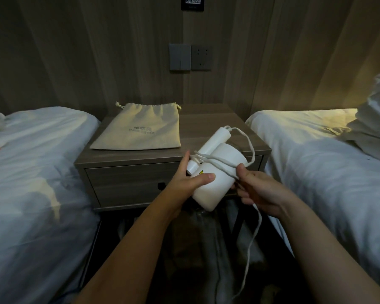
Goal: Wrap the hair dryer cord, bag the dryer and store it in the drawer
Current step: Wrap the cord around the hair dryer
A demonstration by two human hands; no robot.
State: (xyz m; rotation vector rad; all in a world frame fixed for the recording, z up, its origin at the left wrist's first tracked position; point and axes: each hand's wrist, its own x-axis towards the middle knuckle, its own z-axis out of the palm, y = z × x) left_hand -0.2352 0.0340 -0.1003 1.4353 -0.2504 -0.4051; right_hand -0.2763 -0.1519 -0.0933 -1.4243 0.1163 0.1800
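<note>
A white hair dryer (219, 172) is held in the air in front of the nightstand, its folded handle pointing up and away. My left hand (189, 178) grips the dryer's body, thumb across its front. My right hand (257, 191) pinches the white cord (213, 160), which crosses the dryer body in a couple of turns; a loop stands out on the right and the loose end hangs down past my right wrist. A beige drawstring bag (138, 128) lies flat on the nightstand top. The drawer (127, 183) in the nightstand front is shut.
The wooden nightstand (246, 137) stands between two beds with white sheets, one on the left (31, 172) and one on the right (327, 167). Pillows (377, 119) are piled at far right. A switch and socket panel (190, 57) is on the wall.
</note>
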